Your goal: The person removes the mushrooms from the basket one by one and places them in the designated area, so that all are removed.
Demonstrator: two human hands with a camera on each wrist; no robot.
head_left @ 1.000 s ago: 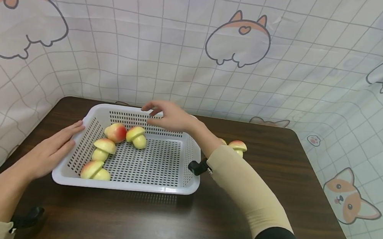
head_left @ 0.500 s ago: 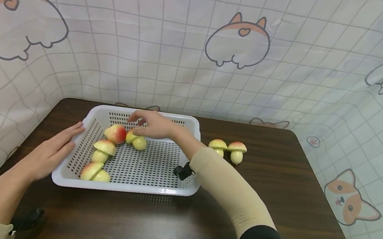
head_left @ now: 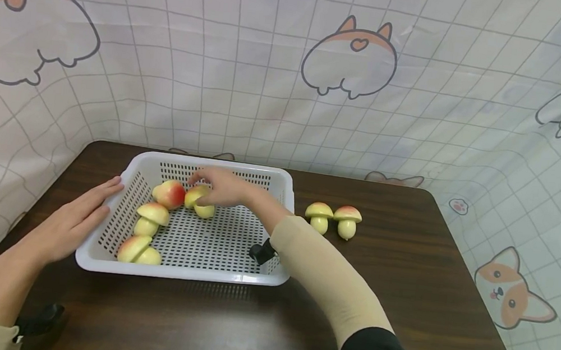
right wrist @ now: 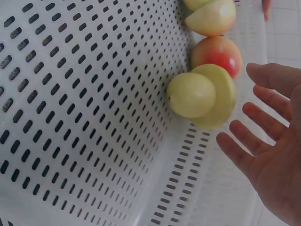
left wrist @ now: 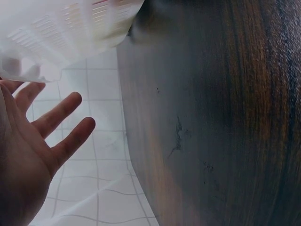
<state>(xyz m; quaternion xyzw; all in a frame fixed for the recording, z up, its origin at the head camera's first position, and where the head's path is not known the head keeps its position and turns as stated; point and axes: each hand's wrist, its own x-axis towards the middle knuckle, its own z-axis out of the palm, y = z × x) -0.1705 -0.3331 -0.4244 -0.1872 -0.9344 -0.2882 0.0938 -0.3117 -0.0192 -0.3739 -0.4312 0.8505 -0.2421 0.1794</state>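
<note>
A white plastic basket (head_left: 220, 276) with slotted walls stands on the table. My left hand (head_left: 70, 222) rests with straight, spread fingers on its left rim; in the left wrist view the fingers (left wrist: 70, 136) touch the basket's edge. My right hand (head_left: 226, 186) reaches over the basket, fingers loosely bent, close to a yellow-green toy mushroom (head_left: 204, 211). The right wrist view shows a gap between the fingertips (right wrist: 225, 141) and this mushroom's cap. Beside it lies a red-and-yellow toy piece (head_left: 169, 194), with two more toy mushrooms (head_left: 152, 213) along the basket's left side.
Two toy mushrooms (head_left: 347, 222) with reddish caps stand upright on the dark wooden table (head_left: 403, 266), right of the basket. A white gridded cloth (head_left: 249, 82) with corgi drawings hangs behind and around the table.
My right hand has moved left and down into the basket, to the mushroom by the red-and-yellow piece. The two mushrooms at right have come into full view. My left hand has stayed put.
</note>
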